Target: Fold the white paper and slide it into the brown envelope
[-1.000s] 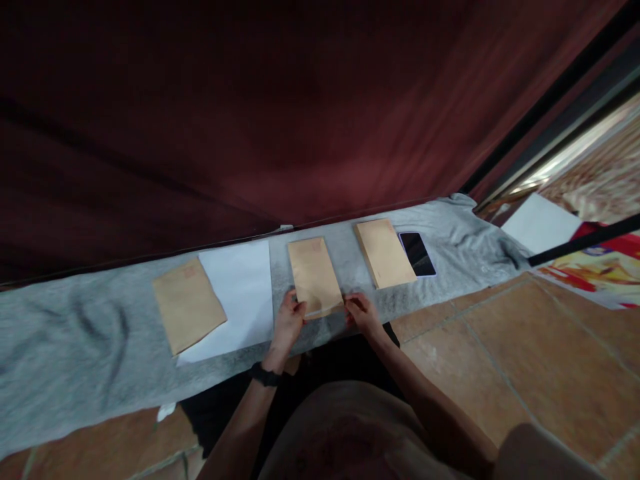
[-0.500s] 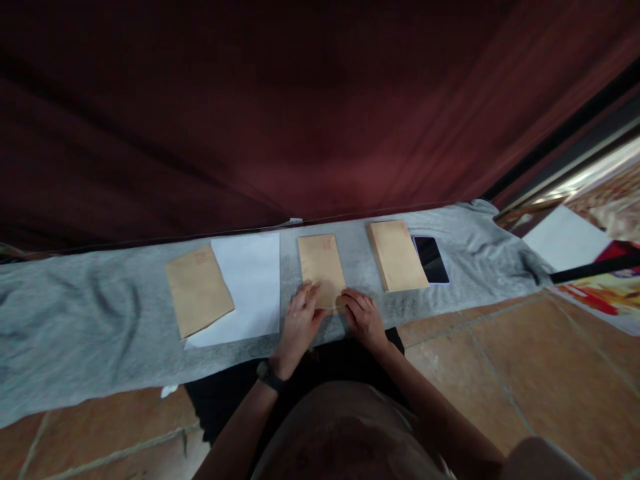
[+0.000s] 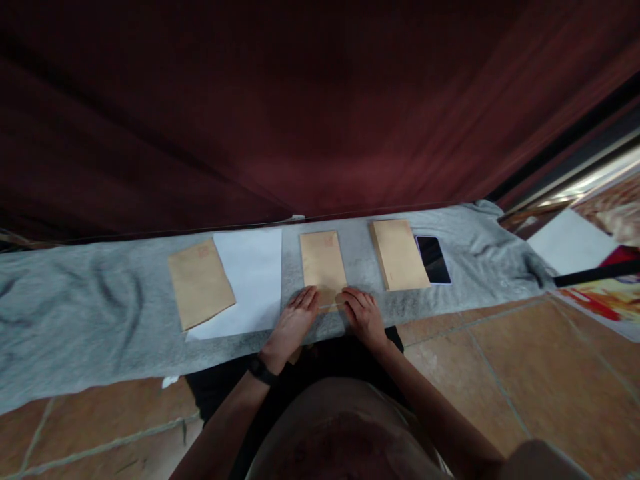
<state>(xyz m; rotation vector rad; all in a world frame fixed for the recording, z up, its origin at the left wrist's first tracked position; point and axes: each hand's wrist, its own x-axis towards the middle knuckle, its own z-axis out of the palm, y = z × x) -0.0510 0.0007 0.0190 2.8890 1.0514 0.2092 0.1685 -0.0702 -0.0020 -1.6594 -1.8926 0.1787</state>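
A brown envelope [image 3: 323, 263] lies flat on the grey cloth [image 3: 90, 320] in front of me. My left hand [image 3: 293, 323] rests with fingers stretched out, its tips on the envelope's near left corner. My right hand [image 3: 364, 315] lies flat too, its fingers touching the near right corner. To the left, another brown envelope [image 3: 200, 283] partly overlaps a white sheet of paper [image 3: 250, 277]. A stack of brown envelopes [image 3: 399, 254] sits to the right, with a dark phone [image 3: 433, 259] beside it.
A dark red curtain [image 3: 300, 107] hangs right behind the cloth. Brown floor tiles [image 3: 525, 373] spread to the right and near left. A white sheet [image 3: 570, 241], a black bar [image 3: 595, 272] and colourful printed material [image 3: 607, 297] lie at the far right.
My hands went from gripping the middle envelope's near corners to lying flat with fingers spread on its near edge. The envelope now lies straighter on the cloth.
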